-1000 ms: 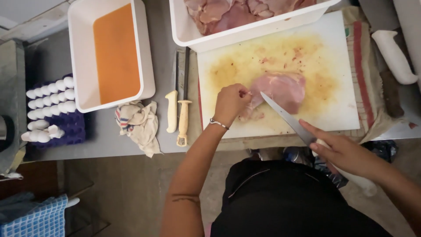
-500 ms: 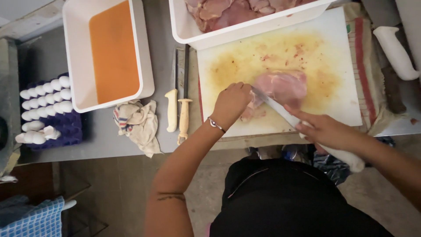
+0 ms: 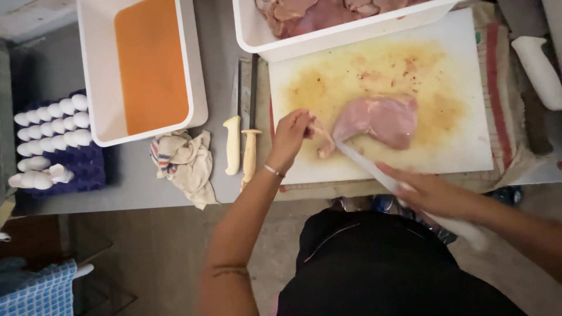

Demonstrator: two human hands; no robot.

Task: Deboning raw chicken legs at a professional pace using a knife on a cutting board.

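A pink raw chicken piece (image 3: 380, 120) lies on the stained white cutting board (image 3: 451, 76). My left hand (image 3: 291, 138) pinches a strip of skin or meat at the piece's left end and pulls it away. My right hand (image 3: 422, 190) grips a long knife (image 3: 362, 161) by its handle. The blade runs up and to the left, and its tip is under the left end of the meat, beside my left fingers.
A white tub of raw chicken (image 3: 333, 23) stands behind the board. Left of it is a white tub of orange liquid (image 3: 149, 64). Two white-handled tools (image 3: 241, 146), a crumpled rag (image 3: 184, 164), a purple tray of white eggs (image 3: 52, 140) and a white handle (image 3: 538, 70) lie around.
My left hand went from pressing on the meat to pinching and pulling its left end. The knife slid further left under the piece, and my right hand moved left along the board's front edge.
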